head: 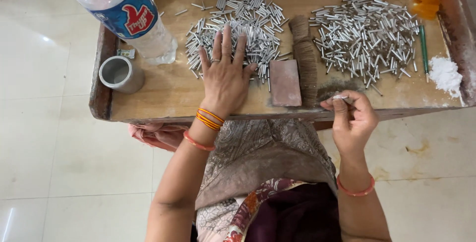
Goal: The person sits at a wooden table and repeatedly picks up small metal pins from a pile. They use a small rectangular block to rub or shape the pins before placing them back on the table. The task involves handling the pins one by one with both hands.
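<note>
Hands work at a low wooden table (168, 93). Left hand (225, 76) lies flat, palm down, fingers spread and unclenched, fingertips resting on the near edge of the left pile of small metal tubes (238, 26) at 12 o'clock from the wrist. Right hand (352, 118) is pinched closed on a single small metal tube (341, 97), held between thumb and fingertips just over the table's front edge. Right pile of tubes (364, 34) lies at 12 o'clock from that hand, well apart from it. Between the piles: a brown bundle of thin sticks (306, 63), with a flat reddish block (285, 82) touching it at 9 o'clock. White powder heap (445, 73) sits at 3 o'clock of the right pile, a green pen-like tool (424, 49) between them. Metal cup (119, 73) and clear plastic bottle (126, 14) stand at 9 to 10 o'clock of the left hand.
</note>
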